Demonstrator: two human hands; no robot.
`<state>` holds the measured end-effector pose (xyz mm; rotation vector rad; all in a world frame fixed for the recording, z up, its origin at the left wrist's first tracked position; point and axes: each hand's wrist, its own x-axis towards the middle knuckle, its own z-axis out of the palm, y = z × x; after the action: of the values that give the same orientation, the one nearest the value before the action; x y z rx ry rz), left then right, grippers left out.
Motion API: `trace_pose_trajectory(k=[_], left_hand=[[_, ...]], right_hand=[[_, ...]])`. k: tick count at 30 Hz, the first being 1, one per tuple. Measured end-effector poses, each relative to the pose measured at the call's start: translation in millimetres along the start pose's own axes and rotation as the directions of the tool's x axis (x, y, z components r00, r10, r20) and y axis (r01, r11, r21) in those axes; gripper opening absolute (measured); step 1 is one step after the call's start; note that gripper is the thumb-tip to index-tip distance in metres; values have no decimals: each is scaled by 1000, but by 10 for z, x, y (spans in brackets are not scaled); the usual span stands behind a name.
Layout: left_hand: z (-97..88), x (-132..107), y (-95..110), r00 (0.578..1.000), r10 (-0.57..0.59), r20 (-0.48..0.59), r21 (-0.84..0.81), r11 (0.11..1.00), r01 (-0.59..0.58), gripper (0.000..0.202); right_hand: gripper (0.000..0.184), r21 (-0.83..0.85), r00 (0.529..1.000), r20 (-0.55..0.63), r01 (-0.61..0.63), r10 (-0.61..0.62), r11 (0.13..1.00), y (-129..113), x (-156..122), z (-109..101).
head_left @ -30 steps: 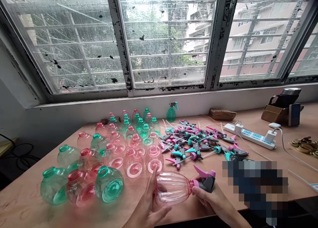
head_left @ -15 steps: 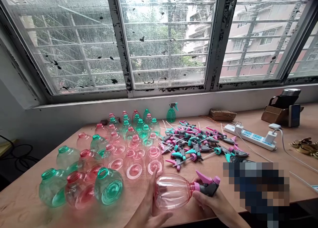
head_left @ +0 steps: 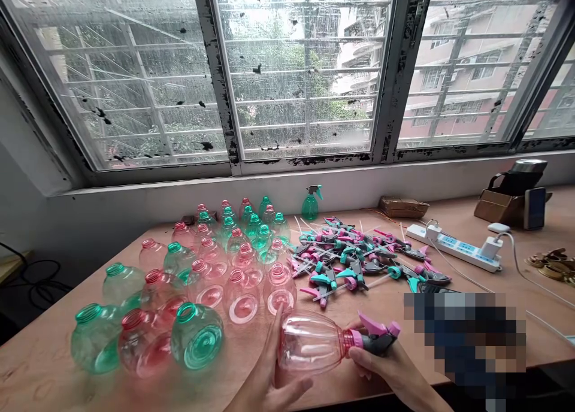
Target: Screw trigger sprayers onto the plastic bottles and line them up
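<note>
A clear pink spray bottle (head_left: 309,343) lies on its side in the air above the table's front edge, base to the left. On its neck sits a pink and grey trigger sprayer head (head_left: 376,335). My left hand (head_left: 274,367) cups the bottle's base, thumb below and fingers along the far side. My right hand (head_left: 381,364) is closed round the neck and the sprayer's collar, its thumb on the near side. Some right-hand fingers are hidden behind the head. No dip tube can be made out inside the bottle.
Several open green and pink bottles, one a green bottle (head_left: 196,337), stand to the left. A pile of trigger sprayers (head_left: 350,256) lies behind my hands. A finished green spray bottle (head_left: 309,203) stands near the window. A power strip (head_left: 453,247) with cables lies at right.
The bottle and sprayer head have shifted very slightly; the trigger sits a little further right. Both hands keep their hold.
</note>
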<state>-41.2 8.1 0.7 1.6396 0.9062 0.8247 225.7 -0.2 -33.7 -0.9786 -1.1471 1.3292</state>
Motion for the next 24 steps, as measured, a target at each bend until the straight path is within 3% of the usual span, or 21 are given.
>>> trace_pose_trajectory(k=[4,8,11,18,24], left_hand=[[8,18,-24,997,69,-28,28,997,-68,92],[8,25,13,998,55,25,-132,990,-52,111],[8,26,28,998,25,49,-208,978,-14,114],[7,25,-132,995,92,-30,-61,994,-93,93],[-7,5,-20,998,53,31,-135,990,-48,113]], right_hand=[[42,-13,1000,21,0,0,1000,47,15,-25],[36,-69,998,57,25,-21,997,28,26,-27],[35,-106,998,66,26,-19,994,7,33,-19],[33,-77,995,91,39,-32,996,9,32,-11],[34,-118,999,47,18,-12,993,-33,21,2]])
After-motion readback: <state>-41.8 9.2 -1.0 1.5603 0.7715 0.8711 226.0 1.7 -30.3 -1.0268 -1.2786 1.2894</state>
